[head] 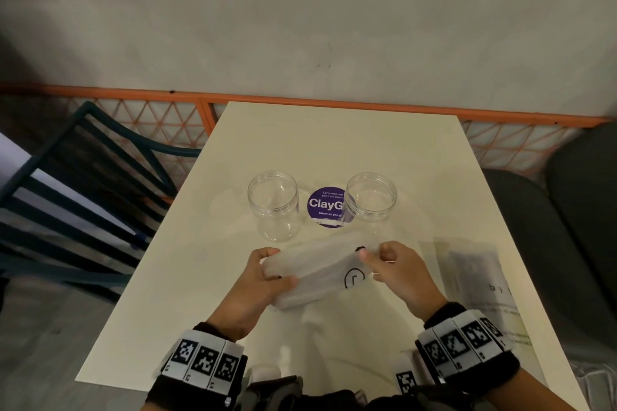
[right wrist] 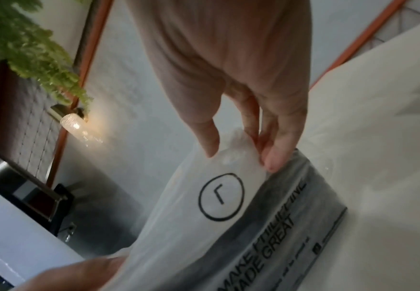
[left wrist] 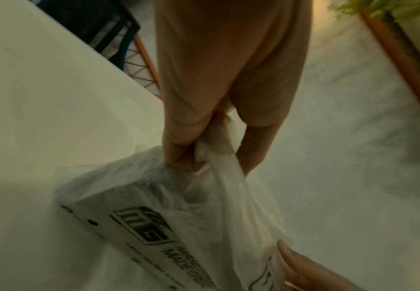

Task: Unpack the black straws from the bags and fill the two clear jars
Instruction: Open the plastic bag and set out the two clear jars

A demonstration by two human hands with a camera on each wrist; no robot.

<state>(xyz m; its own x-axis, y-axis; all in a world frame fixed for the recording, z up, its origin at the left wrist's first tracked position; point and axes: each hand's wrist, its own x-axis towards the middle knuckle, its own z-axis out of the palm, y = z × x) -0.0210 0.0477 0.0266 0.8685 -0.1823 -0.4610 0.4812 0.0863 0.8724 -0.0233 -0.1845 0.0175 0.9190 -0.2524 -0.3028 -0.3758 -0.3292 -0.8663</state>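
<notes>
A frosted white plastic bag (head: pixel 317 274) with a black circle logo hangs between my two hands above the table. Dark straws show faintly through its film (right wrist: pixel 291 212). My left hand (head: pixel 267 272) grips the bag's left end (left wrist: pixel 219 141), fingers curled round the bunched plastic. My right hand (head: pixel 377 260) pinches the bag's other end (right wrist: pixel 239 153) between thumb and fingertips. Two clear jars, the left jar (head: pixel 273 205) and the right jar (head: pixel 371 197), stand open and empty just beyond the bag.
A purple round sticker (head: pixel 325 207) lies between the jars on the cream table (head: pixel 334 137). Another flat printed bag (head: pixel 477 280) lies at the table's right. A dark chair (head: pixel 83 177) stands left, a grey seat (head: pixel 567 210) right, an orange rail (head: pixel 300 98) behind.
</notes>
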